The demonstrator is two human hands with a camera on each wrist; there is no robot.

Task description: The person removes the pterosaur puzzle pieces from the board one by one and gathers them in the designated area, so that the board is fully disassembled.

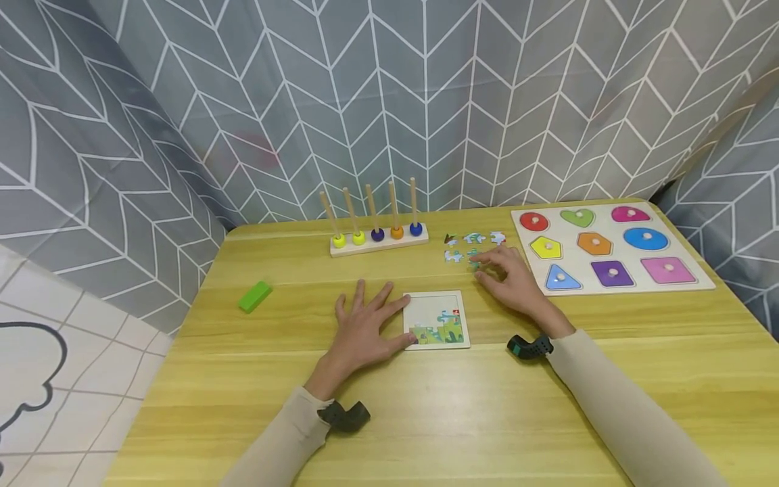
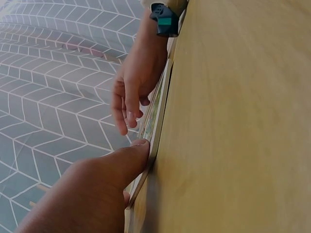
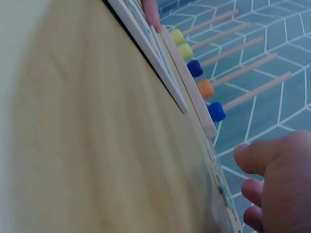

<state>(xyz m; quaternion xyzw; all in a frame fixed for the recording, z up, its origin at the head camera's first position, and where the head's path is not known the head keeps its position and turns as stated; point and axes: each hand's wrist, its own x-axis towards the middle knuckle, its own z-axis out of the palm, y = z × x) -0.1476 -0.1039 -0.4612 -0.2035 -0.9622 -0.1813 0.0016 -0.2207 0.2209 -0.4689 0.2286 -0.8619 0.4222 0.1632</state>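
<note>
A small white jigsaw tray [image 1: 436,319] lies at the table's middle, with a green and blue picture partly filled along its bottom. My left hand [image 1: 365,325] lies flat on the table beside it, fingers spread, thumb [image 2: 131,158] pressed against the tray's left edge [image 2: 158,114]. My right hand [image 1: 508,277] reaches to the loose jigsaw pieces [image 1: 475,238] behind the tray. Its loosely bent fingers [image 2: 127,114] touch a teal piece [image 1: 474,264]. No piece shows between finger and thumb.
A wooden peg rack [image 1: 377,240] with five coloured beads stands at the back centre. A shape-sorting board [image 1: 608,247] with coloured knobbed shapes lies at the back right. A green block [image 1: 255,296] rests at the left. Grey patterned curtains surround the yellow wooden table [image 1: 426,419].
</note>
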